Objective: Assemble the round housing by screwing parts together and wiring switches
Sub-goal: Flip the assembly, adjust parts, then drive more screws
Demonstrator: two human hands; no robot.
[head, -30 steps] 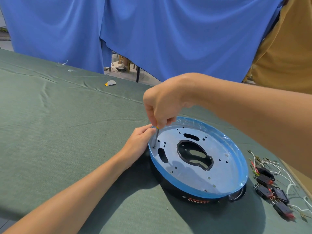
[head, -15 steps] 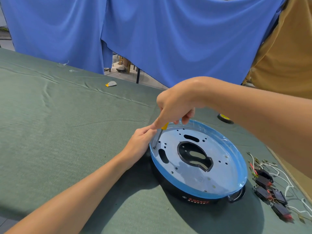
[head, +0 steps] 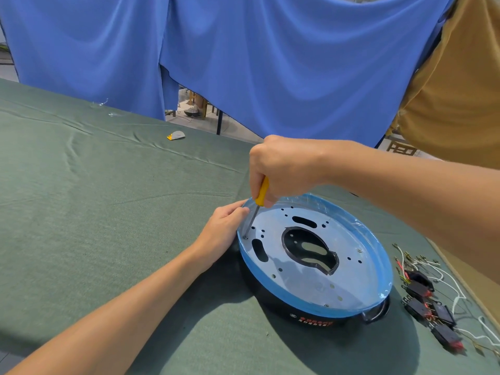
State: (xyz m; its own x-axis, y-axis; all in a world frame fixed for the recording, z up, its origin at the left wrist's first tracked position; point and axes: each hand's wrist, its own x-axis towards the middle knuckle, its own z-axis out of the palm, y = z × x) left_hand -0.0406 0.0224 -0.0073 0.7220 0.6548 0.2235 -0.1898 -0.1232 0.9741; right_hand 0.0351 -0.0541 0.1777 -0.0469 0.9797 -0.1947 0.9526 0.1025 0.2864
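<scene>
Fingers (head: 255,169) grip a screwdriver (head: 262,192) over green cloth (head: 108,212), blue drapes (head: 270,63) behind.

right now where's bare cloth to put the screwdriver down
Bare green cloth spreads left of the round housing, beyond the left hand, up to the small scrap. Right of the housing is crowded with switches and wires.

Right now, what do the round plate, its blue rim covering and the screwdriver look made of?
The round plate looks like sheet metal: pale grey, dull sheen, punched holes. The rim covering seems to be thin blue plastic film; it wrinkles and glints. The screwdriver handle is probably glossy yellow plastic, and its shaft looks like bare grey metal.
</scene>
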